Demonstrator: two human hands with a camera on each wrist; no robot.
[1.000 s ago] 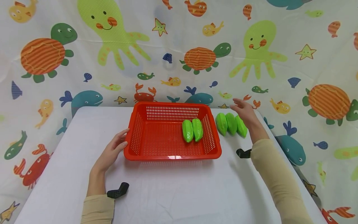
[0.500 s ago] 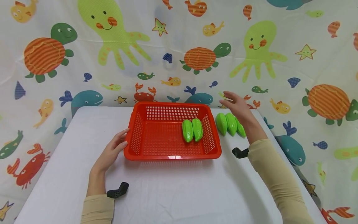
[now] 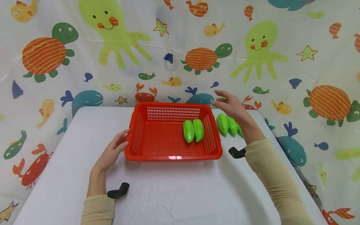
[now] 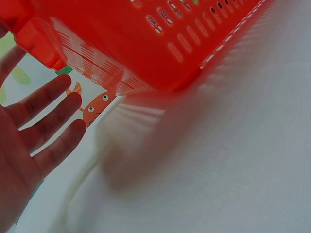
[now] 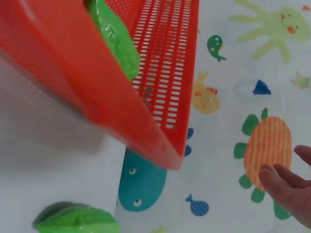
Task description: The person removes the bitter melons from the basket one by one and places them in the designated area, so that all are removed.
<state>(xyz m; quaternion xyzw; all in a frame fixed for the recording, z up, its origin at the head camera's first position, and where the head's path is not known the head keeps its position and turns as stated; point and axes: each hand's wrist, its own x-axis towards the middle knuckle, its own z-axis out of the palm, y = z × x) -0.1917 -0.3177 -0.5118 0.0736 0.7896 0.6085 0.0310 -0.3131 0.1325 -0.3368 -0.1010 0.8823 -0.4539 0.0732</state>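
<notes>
A red plastic basket [image 3: 140, 131] stands on the white table and holds two green star fruits [image 3: 193, 130] on its right side. More green star fruits [image 3: 227, 124] lie on the table just right of the basket. My right hand [image 3: 229, 104] hovers open above them with its fingers stretched toward the basket's far right corner, holding nothing. My left hand [image 3: 113, 150] rests open on the table with its fingertips against the basket's left wall. The left wrist view shows those fingers [image 4: 43, 126] beside the basket's corner [image 4: 48, 48]. The right wrist view shows the basket wall [image 5: 165, 73].
A sea-creature patterned cloth [image 3: 180, 53] hangs behind the table and drapes both sides. The white table [image 3: 180, 193] stretches out in front of the basket. Black wrist-camera mounts [image 3: 119, 190] sit by each sleeve.
My right hand has moved left and slightly up, from above the outer star fruits toward the basket's far right corner. The left hand and basket have stayed put.
</notes>
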